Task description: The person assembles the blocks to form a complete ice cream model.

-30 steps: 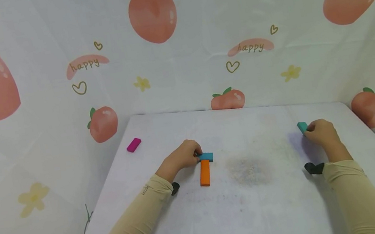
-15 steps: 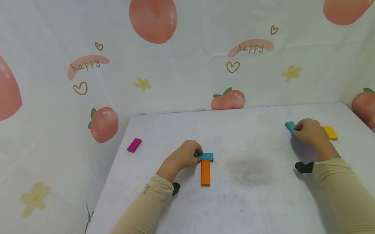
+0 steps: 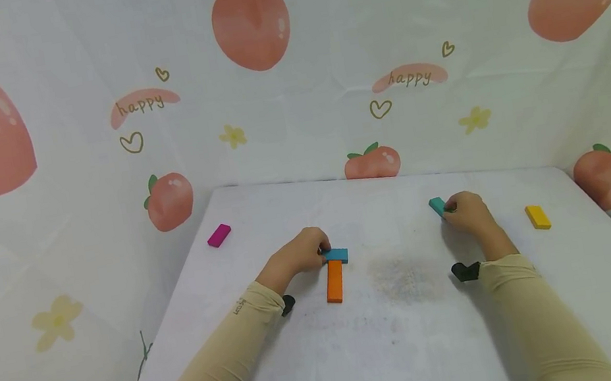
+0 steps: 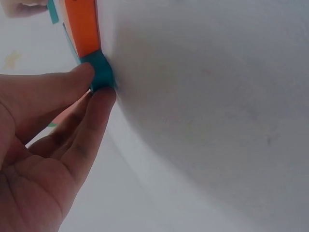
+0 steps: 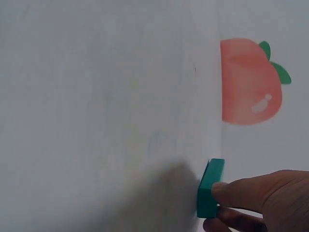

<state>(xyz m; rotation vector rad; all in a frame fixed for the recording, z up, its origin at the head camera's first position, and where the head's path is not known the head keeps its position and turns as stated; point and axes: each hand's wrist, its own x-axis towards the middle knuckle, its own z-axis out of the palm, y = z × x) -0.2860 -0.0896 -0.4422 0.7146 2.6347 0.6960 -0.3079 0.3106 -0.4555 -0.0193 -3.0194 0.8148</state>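
My left hand pinches one end of a blue block between thumb and fingertips. An orange block lies lengthwise against it on the near side, making a T shape; the left wrist view shows the orange end meeting the blue block. To the right, my right hand grips a teal block by one end, the other end jutting out to the left. Close up in the right wrist view, the thumb presses on a side of the teal block, which looks raised above the table.
A magenta block lies near the table's far left edge. Off to the right sits a yellow block. A white cloth-covered table carries a grey stain in the middle, and a peach-printed curtain hangs behind it.
Carrying the teal block, my right hand has travelled left across the table, and the yellow block behind it has come into sight. My left hand and the blue and orange blocks stay put.
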